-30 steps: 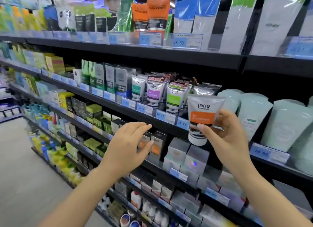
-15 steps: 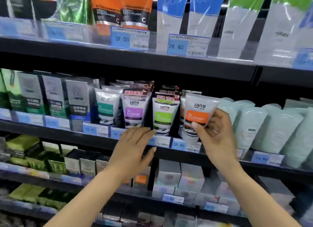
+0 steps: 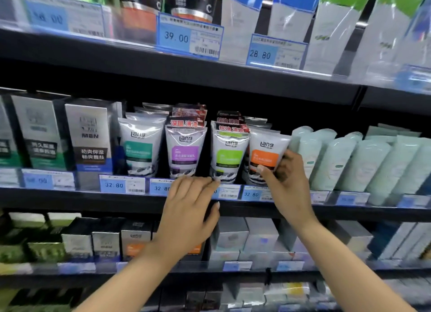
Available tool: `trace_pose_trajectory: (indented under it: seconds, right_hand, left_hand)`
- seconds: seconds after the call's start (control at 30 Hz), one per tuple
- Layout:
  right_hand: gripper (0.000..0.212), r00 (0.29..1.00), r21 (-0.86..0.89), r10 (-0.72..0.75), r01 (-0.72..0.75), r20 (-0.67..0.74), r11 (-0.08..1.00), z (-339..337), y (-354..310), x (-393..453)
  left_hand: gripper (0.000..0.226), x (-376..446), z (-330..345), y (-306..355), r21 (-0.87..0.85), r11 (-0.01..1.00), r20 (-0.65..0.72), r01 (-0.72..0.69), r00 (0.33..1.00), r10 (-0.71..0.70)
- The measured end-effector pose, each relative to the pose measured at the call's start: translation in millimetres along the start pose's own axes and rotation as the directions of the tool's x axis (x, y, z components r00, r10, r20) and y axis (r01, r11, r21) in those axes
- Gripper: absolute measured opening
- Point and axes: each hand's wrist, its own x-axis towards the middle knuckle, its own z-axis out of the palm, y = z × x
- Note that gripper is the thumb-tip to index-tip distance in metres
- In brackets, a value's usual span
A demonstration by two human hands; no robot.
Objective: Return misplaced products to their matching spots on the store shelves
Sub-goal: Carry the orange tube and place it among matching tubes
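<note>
My right hand (image 3: 288, 183) grips a white tube with an orange label (image 3: 265, 154), cap down, at the front of the middle shelf (image 3: 70, 197). The tube stands to the right of three like tubes: one with a green label (image 3: 227, 154), one purple (image 3: 185, 152), one teal (image 3: 140, 148). My left hand (image 3: 189, 213) lies with straight fingers over the shelf's front edge, its fingertips at the foot of the green-label tube. It holds nothing.
Pale mint tubes (image 3: 345, 162) fill the shelf right of the orange tube. Grey boxes marked MEN (image 3: 92, 137) stand at the left. Tall blue and green tubes (image 3: 291, 13) hang on the top shelf above. Small boxes (image 3: 233, 239) line the shelf below.
The view has closed in on the middle shelf. My right hand has carried the orange-label tube down and in, beside the green-label tube. My left hand has risen to the shelf's edge.
</note>
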Motion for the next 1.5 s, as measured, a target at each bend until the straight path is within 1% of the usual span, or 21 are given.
trace_pose_trajectory:
  seconds: [0.1,0.4,0.53,0.63,0.8,0.93,1.07,1.17,1.27,1.4,1.5]
  right_hand:
    - [0.050,1.000,-0.046,0.004,-0.004,-0.011,0.999,2.4,4.1,-3.0]
    - [0.052,0.998,-0.204,0.031,-0.018,0.062,0.979,-2.3,5.3,0.8]
    - [0.047,0.997,-0.243,0.041,-0.023,0.069,0.970,-7.4,2.5,-0.1]
    - [0.041,0.998,-0.253,0.046,-0.031,0.053,0.967,-11.5,-2.4,-0.8]
    - [0.054,0.995,-0.201,0.092,-0.082,0.042,0.976,-15.9,-8.1,-3.5]
    - [0.057,0.997,-0.203,0.064,-0.054,0.044,0.978,-22.0,-12.0,-13.2]
    - [0.050,0.994,-0.237,0.049,-0.024,0.100,0.971,-28.6,-16.3,-25.8]
    - [0.054,0.992,-0.262,0.054,-0.022,0.114,0.965,-32.7,-16.5,-31.7]
    - [0.054,0.989,-0.305,0.070,-0.026,0.133,0.952,-39.0,-20.6,-35.5]
    - [0.049,0.988,-0.350,-0.009,0.063,0.155,0.935,-45.9,-32.6,-42.4]
    - [0.046,0.981,-0.358,-0.066,0.128,0.182,0.925,-47.6,-38.6,-52.3]
  left_hand:
    - [0.041,-1.4,0.4,-1.9,0.004,1.000,0.005,-0.012,1.000,0.012]
    - [0.042,-0.7,-2.3,-2.8,0.014,1.000,0.054,-0.024,0.998,0.023]
    - [0.043,-0.4,-4.6,-1.4,0.027,0.999,0.085,-0.018,0.996,0.015]
    - [0.043,4.4,-8.3,0.2,0.049,0.999,0.119,-0.014,0.993,0.008]
    - [0.044,21.9,-17.3,1.5,0.130,0.991,0.242,-0.040,0.970,0.008]
    - [0.047,26.4,-17.7,-0.5,0.193,0.979,0.309,-0.068,0.951,0.005]
    - [0.049,25.9,-19.8,2.1,0.207,0.978,0.303,-0.022,0.952,-0.042]
    - [0.051,26.1,-21.4,6.0,0.222,0.975,0.291,0.011,0.954,-0.077]
    - [0.053,25.8,-26.7,10.9,0.207,0.978,0.296,0.036,0.950,-0.098]
    - [0.048,26.2,-42.8,21.1,0.097,0.995,0.257,0.029,0.965,-0.054]
    - [0.045,21.4,-55.4,27.8,0.051,0.999,0.221,0.013,0.975,-0.024]
